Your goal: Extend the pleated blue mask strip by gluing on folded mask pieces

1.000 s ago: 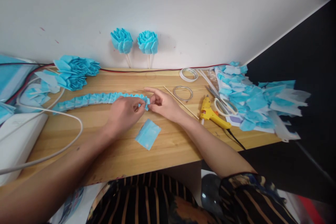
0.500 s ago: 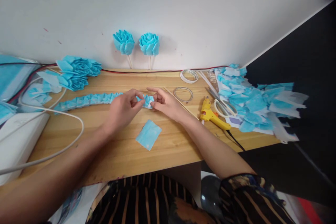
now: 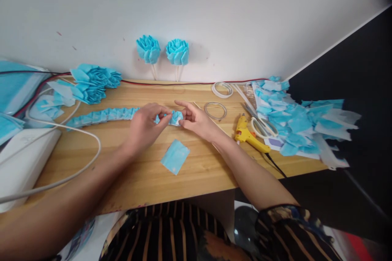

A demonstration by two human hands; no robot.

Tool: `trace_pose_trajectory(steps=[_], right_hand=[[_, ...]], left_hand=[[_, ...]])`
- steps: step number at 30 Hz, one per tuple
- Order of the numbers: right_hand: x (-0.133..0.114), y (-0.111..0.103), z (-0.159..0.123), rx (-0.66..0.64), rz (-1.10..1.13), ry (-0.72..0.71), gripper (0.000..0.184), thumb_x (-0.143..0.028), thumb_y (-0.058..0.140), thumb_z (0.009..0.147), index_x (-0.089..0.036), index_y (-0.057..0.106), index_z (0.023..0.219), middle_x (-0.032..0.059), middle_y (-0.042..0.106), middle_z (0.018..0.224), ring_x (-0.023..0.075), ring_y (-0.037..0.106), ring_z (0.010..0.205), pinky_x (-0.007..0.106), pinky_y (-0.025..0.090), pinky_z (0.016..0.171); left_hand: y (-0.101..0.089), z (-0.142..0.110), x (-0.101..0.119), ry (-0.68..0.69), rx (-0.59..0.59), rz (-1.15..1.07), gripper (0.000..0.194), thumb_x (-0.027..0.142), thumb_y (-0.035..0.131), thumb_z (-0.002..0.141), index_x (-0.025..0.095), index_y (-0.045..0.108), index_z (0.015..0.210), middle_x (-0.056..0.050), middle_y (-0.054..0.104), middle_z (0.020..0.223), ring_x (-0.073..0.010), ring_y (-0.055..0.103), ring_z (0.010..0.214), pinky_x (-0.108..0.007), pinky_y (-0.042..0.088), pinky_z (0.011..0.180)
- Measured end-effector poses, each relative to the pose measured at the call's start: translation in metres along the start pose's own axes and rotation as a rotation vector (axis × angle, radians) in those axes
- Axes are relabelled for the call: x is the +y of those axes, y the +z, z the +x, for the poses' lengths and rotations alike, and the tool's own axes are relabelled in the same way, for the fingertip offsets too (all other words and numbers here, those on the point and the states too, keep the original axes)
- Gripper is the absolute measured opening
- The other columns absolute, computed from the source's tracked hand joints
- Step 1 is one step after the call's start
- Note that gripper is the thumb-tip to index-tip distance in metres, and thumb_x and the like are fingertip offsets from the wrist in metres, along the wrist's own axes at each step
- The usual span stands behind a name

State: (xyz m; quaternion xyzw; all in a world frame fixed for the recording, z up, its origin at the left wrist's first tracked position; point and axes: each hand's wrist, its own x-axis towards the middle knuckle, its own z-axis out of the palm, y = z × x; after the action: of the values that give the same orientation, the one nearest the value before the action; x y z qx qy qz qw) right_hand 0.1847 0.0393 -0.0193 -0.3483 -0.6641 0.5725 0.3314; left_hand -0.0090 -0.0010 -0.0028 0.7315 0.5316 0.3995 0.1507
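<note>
A long strip of pleated blue fabric-like material [image 3: 105, 116] lies across the wooden table and runs under my left hand [image 3: 147, 124]. That hand's thumb and forefinger are pinched on the strip near its right end. My right hand [image 3: 197, 121] has its thumb and curled fingers at the very end of the strip, with the forefinger stretched out above. Just in front of both hands lies a flat blue square [image 3: 175, 156]. The part of the strip beneath my left palm is hidden.
Two blue flowers on sticks [image 3: 177, 52] lean against the wall. More blue flowers [image 3: 92, 82] lie at left, by a white cable [image 3: 97, 142] and white box [image 3: 29, 159]. Tape rolls [image 3: 215, 111], a yellow glue gun [image 3: 249, 136], scissors [image 3: 263, 126] and piled blue pieces [image 3: 294, 120] are at right.
The whole view has shifted slightly, so things appear a little farther right. Both hands stay at the strip's right end with nearly the same grip.
</note>
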Motion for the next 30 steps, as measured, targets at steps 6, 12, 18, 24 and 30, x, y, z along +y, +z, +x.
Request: trace_pose_trajectory(steps=[6, 12, 18, 24, 30], right_hand=[[0.0021, -0.0001, 0.0001, 0.002, 0.008, -0.002, 0.062, -0.015, 0.065, 0.077, -0.023, 0.047, 0.136, -0.0027, 0.059, 0.084, 0.0106, 0.055, 0.073, 0.026, 0.047, 0.069], [0.0002, 0.0008, -0.0019, -0.014, 0.039, 0.007, 0.065, -0.015, 0.066, 0.077, -0.018, 0.046, 0.138, -0.002, 0.059, 0.088, 0.0096, 0.057, 0.076, 0.026, 0.047, 0.074], [-0.0002, 0.0009, -0.0019, -0.002, 0.026, 0.016, 0.059, -0.015, 0.064, 0.079, -0.02, 0.05, 0.136, 0.0, 0.063, 0.092, 0.0107, 0.059, 0.078, 0.027, 0.048, 0.076], [-0.0017, 0.0027, -0.0024, -0.018, 0.045, 0.014, 0.056, -0.014, 0.062, 0.079, -0.021, 0.052, 0.133, -0.002, 0.061, 0.087, 0.0098, 0.058, 0.075, 0.026, 0.048, 0.072], [-0.0021, 0.005, -0.0011, -0.007, 0.021, 0.027, 0.057, -0.013, 0.062, 0.078, -0.022, 0.051, 0.133, -0.0031, 0.06, 0.083, 0.0095, 0.057, 0.071, 0.024, 0.046, 0.067]], left_hand=[[0.0038, -0.0024, 0.0017, 0.074, -0.034, 0.024, 0.012, 0.02, 0.058, 0.085, 0.02, 0.069, 0.082, 0.0, 0.062, 0.069, -0.0148, 0.056, 0.067, -0.028, 0.04, 0.063], [0.0047, -0.0024, 0.0024, 0.074, -0.036, 0.043, 0.012, 0.021, 0.058, 0.086, 0.019, 0.069, 0.08, 0.002, 0.057, 0.064, -0.0142, 0.054, 0.064, -0.027, 0.038, 0.061], [0.0059, -0.0041, 0.0036, 0.105, -0.074, 0.093, 0.016, 0.024, 0.058, 0.088, 0.02, 0.07, 0.079, 0.001, 0.061, 0.066, -0.0146, 0.056, 0.065, -0.029, 0.039, 0.065], [0.0063, -0.0042, 0.0033, 0.082, -0.094, 0.148, 0.017, 0.024, 0.057, 0.088, 0.02, 0.07, 0.079, -0.001, 0.064, 0.068, -0.016, 0.058, 0.067, -0.031, 0.039, 0.066], [0.0064, -0.004, 0.0044, 0.079, -0.083, 0.218, 0.016, 0.026, 0.058, 0.088, 0.022, 0.071, 0.079, 0.001, 0.058, 0.062, -0.0159, 0.054, 0.063, -0.031, 0.036, 0.063]])
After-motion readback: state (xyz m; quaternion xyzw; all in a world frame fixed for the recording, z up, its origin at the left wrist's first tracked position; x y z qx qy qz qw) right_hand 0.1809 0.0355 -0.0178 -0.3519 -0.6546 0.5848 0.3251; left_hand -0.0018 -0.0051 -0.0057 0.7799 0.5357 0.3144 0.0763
